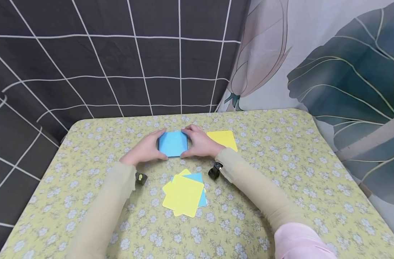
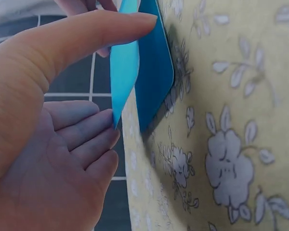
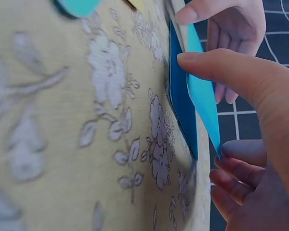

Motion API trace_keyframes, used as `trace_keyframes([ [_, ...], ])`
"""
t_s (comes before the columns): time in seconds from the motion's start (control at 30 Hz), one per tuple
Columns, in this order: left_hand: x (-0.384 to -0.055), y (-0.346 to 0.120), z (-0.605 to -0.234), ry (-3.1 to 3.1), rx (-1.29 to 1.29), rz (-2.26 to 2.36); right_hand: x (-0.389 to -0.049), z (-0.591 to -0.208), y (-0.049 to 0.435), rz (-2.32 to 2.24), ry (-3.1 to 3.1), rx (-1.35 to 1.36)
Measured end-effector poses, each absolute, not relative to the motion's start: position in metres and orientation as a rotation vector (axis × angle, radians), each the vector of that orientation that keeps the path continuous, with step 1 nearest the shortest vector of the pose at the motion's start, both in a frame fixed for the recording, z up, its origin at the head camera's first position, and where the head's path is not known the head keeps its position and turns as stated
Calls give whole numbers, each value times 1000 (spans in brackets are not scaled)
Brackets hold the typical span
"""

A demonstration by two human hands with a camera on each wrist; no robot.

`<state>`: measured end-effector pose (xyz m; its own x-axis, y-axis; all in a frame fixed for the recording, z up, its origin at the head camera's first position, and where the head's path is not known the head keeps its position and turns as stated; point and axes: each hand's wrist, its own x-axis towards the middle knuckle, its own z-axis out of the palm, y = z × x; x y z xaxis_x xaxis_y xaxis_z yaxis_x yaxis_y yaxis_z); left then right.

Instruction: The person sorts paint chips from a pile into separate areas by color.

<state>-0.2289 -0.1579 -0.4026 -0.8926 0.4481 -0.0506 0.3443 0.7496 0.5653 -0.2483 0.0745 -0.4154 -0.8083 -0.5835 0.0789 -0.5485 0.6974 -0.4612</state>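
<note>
A blue square card (image 1: 173,144) is held between my two hands near the back of the table. My left hand (image 1: 146,146) grips its left side, with the thumb at the near corner and fingers at the far one. At the right side my right hand (image 1: 201,142) holds it the same way. In the left wrist view this upper card (image 2: 124,72) is tilted and slightly bowed, above a second blue card (image 2: 156,72) lying on the cloth. The right wrist view shows the same gap over the lower card (image 3: 180,91).
Nearer me lies a fanned pile of yellow cards (image 1: 184,196) with blue card corners (image 1: 202,199) sticking out. A yellow card (image 1: 223,139) rests right of my right hand. Flowered cloth (image 1: 281,172) covers the table; a dark grid curtain (image 1: 119,57) hangs behind.
</note>
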Motion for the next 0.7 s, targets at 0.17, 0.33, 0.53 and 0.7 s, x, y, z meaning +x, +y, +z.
trace_keyframes([
  [0.17,-233,-159,-405,2732,602,860,-254,-421,72,-686,2812,-924],
  [0.33,-232,-161,-407,2699,574,870,-256,-427,72,-656,2798,-910],
  [0.53,-231,-161,-409,2693,559,873,-256,-428,72,-662,2802,-918],
  [0.7,-231,-163,-410,2692,552,882,-252,-421,73,-685,2795,-929],
])
